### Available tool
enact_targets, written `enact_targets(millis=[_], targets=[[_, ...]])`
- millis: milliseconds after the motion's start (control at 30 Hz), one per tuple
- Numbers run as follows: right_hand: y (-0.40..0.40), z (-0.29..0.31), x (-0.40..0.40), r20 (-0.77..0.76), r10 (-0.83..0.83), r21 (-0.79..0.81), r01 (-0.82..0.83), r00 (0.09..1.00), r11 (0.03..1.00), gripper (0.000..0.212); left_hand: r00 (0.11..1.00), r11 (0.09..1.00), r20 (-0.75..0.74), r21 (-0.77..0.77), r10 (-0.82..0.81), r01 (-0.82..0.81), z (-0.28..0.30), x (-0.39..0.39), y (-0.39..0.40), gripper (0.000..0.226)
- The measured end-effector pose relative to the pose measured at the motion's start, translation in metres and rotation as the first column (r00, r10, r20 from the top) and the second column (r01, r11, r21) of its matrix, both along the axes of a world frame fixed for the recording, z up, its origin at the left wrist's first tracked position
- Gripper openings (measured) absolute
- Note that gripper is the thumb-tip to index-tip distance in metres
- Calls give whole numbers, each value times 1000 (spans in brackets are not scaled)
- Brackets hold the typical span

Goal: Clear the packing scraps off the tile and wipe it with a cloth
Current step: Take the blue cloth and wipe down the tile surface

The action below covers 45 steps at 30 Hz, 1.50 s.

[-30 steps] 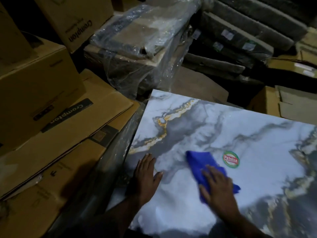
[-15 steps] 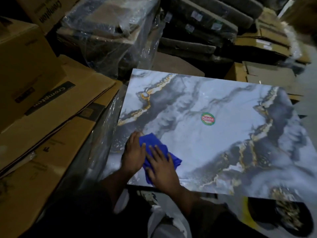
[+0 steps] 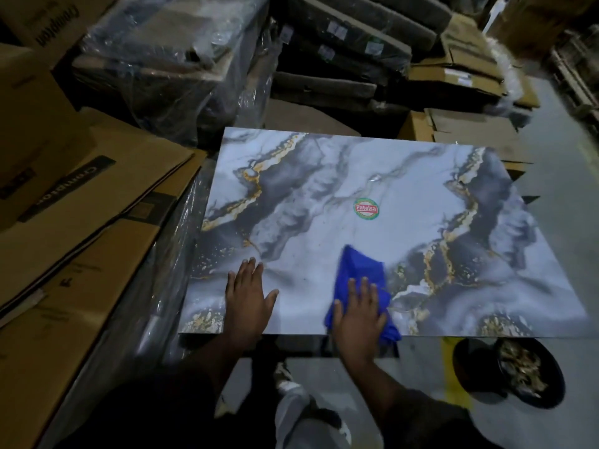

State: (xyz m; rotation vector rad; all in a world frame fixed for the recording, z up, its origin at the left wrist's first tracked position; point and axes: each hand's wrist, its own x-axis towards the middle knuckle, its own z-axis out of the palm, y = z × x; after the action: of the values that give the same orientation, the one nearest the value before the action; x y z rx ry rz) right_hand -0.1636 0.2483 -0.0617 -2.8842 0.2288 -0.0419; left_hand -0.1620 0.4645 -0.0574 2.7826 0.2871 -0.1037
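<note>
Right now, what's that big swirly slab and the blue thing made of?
The slab looks like glazed ceramic or porcelain tile printed as marble: glossy, with gold veins. The blue thing looks like soft cloth, maybe microfibre, as it bunches in folds.

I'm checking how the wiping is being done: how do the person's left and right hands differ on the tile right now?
The right hand presses on the blue cloth; the left hand lies bare on the marble-look tile. The left hand sits near the tile's near-left corner; the right hand is near the middle of the near edge. The left thumb is spread wide; the right fingers are closer together. Both lie flat, palm down, fingers pointing away from the person.
</note>
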Motion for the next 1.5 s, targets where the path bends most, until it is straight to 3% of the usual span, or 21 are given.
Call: enact_targets(millis=[133,267,400,533,833,967,1100,1333,1433,1500], targets=[[42,5,-8,17,504,-120,-498,864,859,51,998,999,45,-25,34,-32,1,4,1,57],[26,6,27,41,652,-162,-639,757,752,43,989,997,124,-28,79,-76,0,11,1,42],[-6,-5,62,96,505,-168,-486,858,857,48,990,997,134,49,49,-56,-10,17,2,61],[-7,-7,87,21,302,-189,-293,953,937,72,994,987,107,162,-13,-5,-18,32,-2,72],[4,-17,167,-52,137,-144,-143,989,979,81,997,952,-24,298,-73,76,-28,150,-33,73],[10,-19,226,-10,85,-129,-85,996,988,82,999,947,20,321,-28,20,-28,196,-38,73],[20,-20,296,-13,101,-119,-102,995,988,80,999,963,47,270,-3,-10,-28,226,-34,75],[56,-16,425,-37,120,-67,-122,992,990,84,968,978,250,207,-19,-34,-37,227,-29,70],[71,-14,466,-46,269,-50,-271,962,961,84,973,979,230,202,-11,-37,-37,230,-30,72],[75,-11,483,-89,460,-64,-466,883,882,85,974,978,228,206,-9,-39,-37,229,-30,72]])
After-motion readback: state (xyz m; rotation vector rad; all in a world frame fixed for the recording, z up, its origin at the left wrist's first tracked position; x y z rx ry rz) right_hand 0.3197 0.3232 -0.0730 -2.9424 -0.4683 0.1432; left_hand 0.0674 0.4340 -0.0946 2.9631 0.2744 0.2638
